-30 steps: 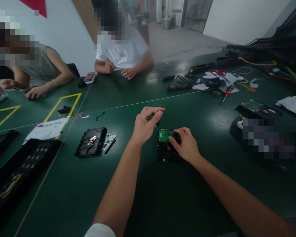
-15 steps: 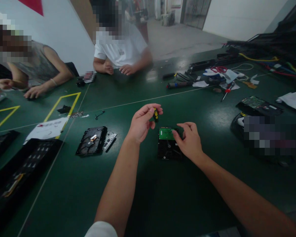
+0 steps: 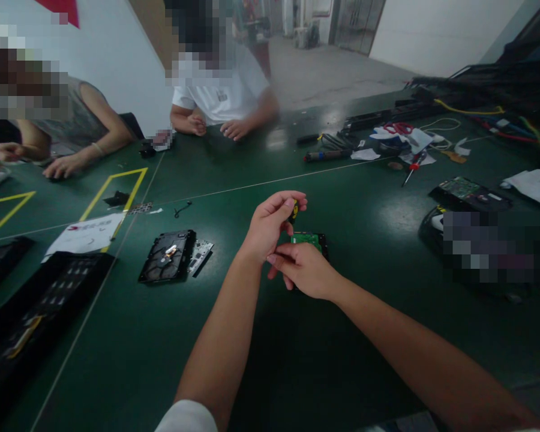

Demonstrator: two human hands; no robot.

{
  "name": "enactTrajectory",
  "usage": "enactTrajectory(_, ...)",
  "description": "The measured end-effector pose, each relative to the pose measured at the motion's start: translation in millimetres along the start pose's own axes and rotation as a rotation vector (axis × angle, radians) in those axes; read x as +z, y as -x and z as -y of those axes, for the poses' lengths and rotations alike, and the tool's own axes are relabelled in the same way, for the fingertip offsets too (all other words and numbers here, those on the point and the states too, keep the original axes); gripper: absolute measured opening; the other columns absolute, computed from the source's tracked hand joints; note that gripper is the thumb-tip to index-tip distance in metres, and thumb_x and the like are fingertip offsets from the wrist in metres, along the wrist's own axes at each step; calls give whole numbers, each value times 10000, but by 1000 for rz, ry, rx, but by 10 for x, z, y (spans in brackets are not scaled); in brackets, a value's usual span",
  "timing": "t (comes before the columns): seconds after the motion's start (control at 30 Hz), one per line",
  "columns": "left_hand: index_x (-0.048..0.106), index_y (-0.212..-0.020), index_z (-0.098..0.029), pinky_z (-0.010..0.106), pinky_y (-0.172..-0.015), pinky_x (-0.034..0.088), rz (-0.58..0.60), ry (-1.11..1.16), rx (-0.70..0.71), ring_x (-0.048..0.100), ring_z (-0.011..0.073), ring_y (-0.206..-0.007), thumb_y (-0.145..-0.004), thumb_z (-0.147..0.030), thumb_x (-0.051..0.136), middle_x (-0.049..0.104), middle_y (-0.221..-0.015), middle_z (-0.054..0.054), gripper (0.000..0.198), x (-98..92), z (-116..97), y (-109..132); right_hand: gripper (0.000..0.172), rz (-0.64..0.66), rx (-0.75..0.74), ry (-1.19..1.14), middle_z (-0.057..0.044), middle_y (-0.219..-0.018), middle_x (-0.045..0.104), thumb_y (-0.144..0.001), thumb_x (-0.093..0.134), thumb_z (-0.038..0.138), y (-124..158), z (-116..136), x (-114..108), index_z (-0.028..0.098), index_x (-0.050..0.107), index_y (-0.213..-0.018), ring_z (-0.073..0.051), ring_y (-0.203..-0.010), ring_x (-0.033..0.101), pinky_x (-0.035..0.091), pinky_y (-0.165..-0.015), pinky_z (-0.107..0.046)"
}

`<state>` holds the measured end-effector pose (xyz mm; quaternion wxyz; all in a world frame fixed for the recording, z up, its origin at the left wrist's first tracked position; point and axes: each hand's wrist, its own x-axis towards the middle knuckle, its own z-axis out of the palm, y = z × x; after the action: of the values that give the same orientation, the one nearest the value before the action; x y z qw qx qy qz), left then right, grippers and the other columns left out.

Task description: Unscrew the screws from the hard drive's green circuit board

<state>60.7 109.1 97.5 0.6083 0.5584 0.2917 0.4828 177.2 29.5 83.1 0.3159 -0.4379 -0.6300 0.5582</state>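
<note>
My left hand (image 3: 272, 225) is closed on a small yellow-and-black screwdriver (image 3: 295, 208), held over the upper left part of a hard drive. The drive's green circuit board (image 3: 306, 239) faces up, and its lower part is mostly covered by my right hand (image 3: 306, 268). The right thumb and fingertips come together near the drive's left edge; whether anything is between them is too small to tell. To the left lies another black drive (image 3: 167, 257), with a loose circuit board (image 3: 200, 258) beside it.
Two people sit across the green table (image 3: 234, 180), their hands on it. Black trays (image 3: 49, 300) and a paper sheet (image 3: 85, 234) lie left. At the right are a red screwdriver (image 3: 412, 170), cables, another drive (image 3: 470, 195) and a blurred bundle.
My right hand has moved left across the drive, its fingers drawing together. My left hand has shifted slightly right with the screwdriver.
</note>
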Motion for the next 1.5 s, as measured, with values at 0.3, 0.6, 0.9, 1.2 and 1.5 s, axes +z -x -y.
enactTrajectory(0.3, 754, -1162, -234, 193, -598, 537, 86, -23, 12, 693, 218, -1114, -1012, -375, 642, 749, -1169, 82, 234, 9, 4, -3, 316, -200, 4, 144, -38, -838, 765, -1005, 645, 492, 320, -184, -448, 208, 773, -953, -134, -543, 630, 521, -575, -296)
enactTrajectory(0.6, 771, -1198, -241, 234, -679, 596, -7, -305, 172, 679, 176, -964, -1025, -374, 630, 730, -1172, 80, 260, -83, 13, -35, 614, -932, -58, 630, -187, -1411, 539, -927, 702, 591, 387, -966, -1063, 207, 590, -1393, -303, -1118, 649, 596, -915, -494)
enactTrajectory(0.9, 806, -1143, -265, 231, -618, 554, -122, -485, 292, 662, 161, -886, -976, -444, 738, 694, -1125, 71, 254, -93, 69, -55, 654, -661, 9, 645, -160, -1318, 574, -964, 639, 610, 255, -886, -695, 203, 565, -1470, -254, -900, 646, 583, -824, -474)
enactTrajectory(1.2, 742, -1237, -255, 199, -496, 477, -20, -284, 146, 665, 157, -824, -1031, -419, 643, 719, -1062, 72, 281, -67, -1, -19, 571, -616, 88, 638, -147, -1357, 580, -967, 628, 571, 200, -899, -674, 211, 618, -1411, -288, -998, 681, 571, -843, -469)
enactTrajectory(1.5, 682, -1068, -224, 219, -602, 567, -5, -27, 52, 686, 190, -983, -1044, -445, 594, 710, -1047, 68, 240, -21, 45, -31, 503, -612, 80, 660, -130, -1323, 598, -978, 612, 568, 222, -875, -677, 226, 639, -1345, -264, -949, 681, 567, -835, -461)
